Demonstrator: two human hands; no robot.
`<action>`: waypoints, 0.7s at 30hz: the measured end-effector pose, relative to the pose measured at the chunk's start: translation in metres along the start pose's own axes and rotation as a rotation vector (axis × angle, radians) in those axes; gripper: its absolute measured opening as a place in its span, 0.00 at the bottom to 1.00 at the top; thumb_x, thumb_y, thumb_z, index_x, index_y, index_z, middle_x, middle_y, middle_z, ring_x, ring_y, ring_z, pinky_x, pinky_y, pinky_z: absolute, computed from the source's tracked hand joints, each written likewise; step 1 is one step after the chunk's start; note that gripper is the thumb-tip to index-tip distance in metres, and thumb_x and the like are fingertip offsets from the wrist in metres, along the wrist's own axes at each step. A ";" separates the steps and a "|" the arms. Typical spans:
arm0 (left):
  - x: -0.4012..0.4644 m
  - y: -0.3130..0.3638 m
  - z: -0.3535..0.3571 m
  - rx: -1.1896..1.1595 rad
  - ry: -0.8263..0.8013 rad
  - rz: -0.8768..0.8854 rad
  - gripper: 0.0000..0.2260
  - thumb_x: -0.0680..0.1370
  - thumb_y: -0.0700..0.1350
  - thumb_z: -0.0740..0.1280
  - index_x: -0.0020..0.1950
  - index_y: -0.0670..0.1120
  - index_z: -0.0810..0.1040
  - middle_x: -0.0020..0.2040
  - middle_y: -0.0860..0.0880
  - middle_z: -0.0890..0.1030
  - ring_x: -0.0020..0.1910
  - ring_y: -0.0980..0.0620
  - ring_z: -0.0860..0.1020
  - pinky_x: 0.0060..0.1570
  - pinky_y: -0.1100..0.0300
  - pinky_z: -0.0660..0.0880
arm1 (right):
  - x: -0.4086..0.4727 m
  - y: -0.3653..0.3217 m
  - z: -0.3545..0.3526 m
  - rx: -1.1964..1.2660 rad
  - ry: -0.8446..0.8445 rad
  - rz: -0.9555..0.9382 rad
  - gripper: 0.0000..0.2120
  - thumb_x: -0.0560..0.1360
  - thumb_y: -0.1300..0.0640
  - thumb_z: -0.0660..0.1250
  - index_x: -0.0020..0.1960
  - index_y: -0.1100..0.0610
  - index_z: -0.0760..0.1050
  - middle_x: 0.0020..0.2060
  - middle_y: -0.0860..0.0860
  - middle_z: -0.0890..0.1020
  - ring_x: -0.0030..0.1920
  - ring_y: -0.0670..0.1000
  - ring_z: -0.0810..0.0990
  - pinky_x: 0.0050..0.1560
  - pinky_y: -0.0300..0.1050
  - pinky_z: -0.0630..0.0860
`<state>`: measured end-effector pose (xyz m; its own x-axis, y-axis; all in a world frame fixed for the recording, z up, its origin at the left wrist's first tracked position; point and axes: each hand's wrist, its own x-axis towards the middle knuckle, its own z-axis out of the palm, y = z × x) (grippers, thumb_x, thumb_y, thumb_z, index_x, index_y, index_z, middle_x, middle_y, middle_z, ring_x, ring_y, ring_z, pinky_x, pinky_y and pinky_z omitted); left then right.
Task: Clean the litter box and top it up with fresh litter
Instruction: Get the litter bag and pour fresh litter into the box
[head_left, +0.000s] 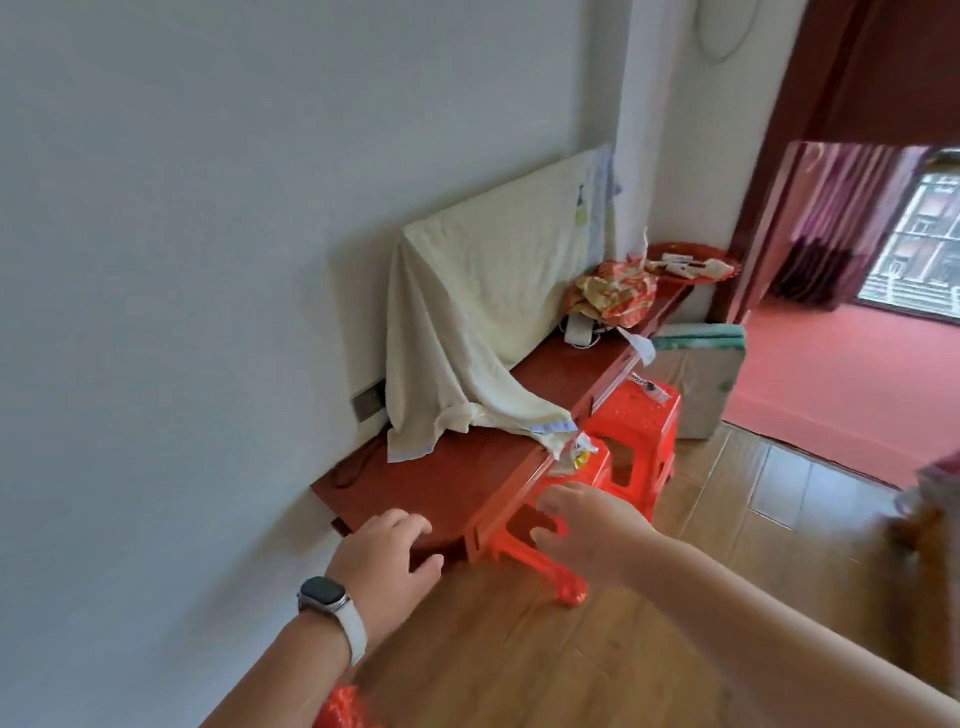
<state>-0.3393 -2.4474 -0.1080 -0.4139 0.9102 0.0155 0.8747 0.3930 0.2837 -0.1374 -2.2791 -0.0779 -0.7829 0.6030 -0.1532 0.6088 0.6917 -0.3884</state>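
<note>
Litter box nowhere in view: both hands reach toward a low dark-red worktop against the wall.

Litter box and fresh litter both lie out of sight, so the cleaning looks not yet begun and all of it is left to do. At the near left corner of the worktop (457, 483) the left hand (387, 558), with a watch (323, 596) on its wrist, hovers with fingers spread and relaxed, holding nothing. Behind it a cream towel (478, 312) drapes over something leaning on the wall. Just right, the right hand (587, 530) hangs by the worktop's front edge, fingers loosely curled and empty, above an orange plastic stool (550, 551). A second stool (636, 431) stands further along that edge, crumpled wrapping (613, 293) at the far end.
</note>
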 end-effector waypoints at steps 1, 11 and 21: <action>0.010 0.023 0.005 0.003 -0.006 0.019 0.19 0.76 0.61 0.60 0.63 0.55 0.75 0.59 0.59 0.75 0.58 0.56 0.74 0.55 0.59 0.73 | -0.009 0.025 -0.011 0.006 0.022 0.035 0.17 0.75 0.42 0.60 0.59 0.49 0.73 0.52 0.45 0.77 0.50 0.50 0.78 0.47 0.46 0.77; 0.114 0.222 0.043 -0.015 -0.048 0.324 0.19 0.77 0.60 0.61 0.65 0.55 0.74 0.60 0.58 0.75 0.61 0.56 0.73 0.59 0.59 0.73 | -0.115 0.219 -0.090 0.180 0.274 0.401 0.13 0.74 0.43 0.63 0.55 0.47 0.76 0.49 0.43 0.76 0.49 0.49 0.77 0.50 0.46 0.76; 0.238 0.357 0.103 -0.100 -0.163 0.544 0.26 0.70 0.66 0.54 0.60 0.55 0.78 0.54 0.59 0.76 0.57 0.55 0.76 0.59 0.54 0.74 | -0.138 0.341 -0.120 0.257 0.389 0.687 0.15 0.76 0.43 0.64 0.60 0.45 0.73 0.53 0.41 0.75 0.52 0.44 0.76 0.52 0.41 0.76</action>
<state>-0.1002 -2.0769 -0.1016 0.1396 0.9895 0.0386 0.9195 -0.1440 0.3658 0.1937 -2.0783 -0.0800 -0.1185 0.9850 -0.1255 0.8500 0.0353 -0.5257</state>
